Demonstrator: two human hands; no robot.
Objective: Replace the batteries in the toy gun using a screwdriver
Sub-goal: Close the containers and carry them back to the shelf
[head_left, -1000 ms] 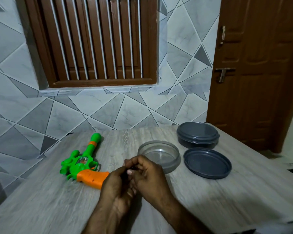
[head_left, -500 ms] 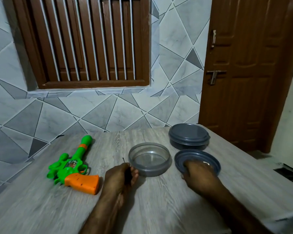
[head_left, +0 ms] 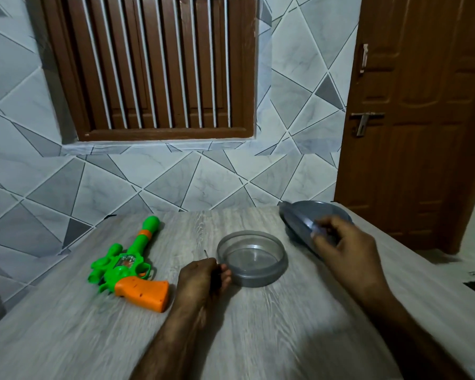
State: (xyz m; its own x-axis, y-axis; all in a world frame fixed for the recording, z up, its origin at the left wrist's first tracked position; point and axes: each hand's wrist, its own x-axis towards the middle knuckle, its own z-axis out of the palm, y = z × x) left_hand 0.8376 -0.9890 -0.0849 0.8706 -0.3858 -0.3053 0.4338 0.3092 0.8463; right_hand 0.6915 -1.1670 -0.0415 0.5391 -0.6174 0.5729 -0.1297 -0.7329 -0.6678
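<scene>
Near the front edge of the surface [head_left: 258, 338], the left grip [head_left: 200, 281] is curled round a thin screwdriver [head_left: 206, 255], whose metal tip pokes up past the knuckles. Its fingertips sit just beside the wall of a clear container [head_left: 252, 281], touching it or nearly so. To the left of that grip, near but apart, the toy gun [head_left: 129, 270] lies flat on its side, orange handle toward the person, green barrel pointing away. No opened cover shows on it, so the job looks barely begun. Farther off to the right, the right grip [head_left: 348, 248] pinches the rim of a grey lid [head_left: 299, 220], which is raised and steeply tilted, and blurred. Held only by its edge, that lid could slip and clatter down onto the container. The left grip could knock the container toward the gun when it shifts. The screwdriver is slim and mostly buried in the fist, so it may twist or slide out once it is turned against a tight screw.
</scene>
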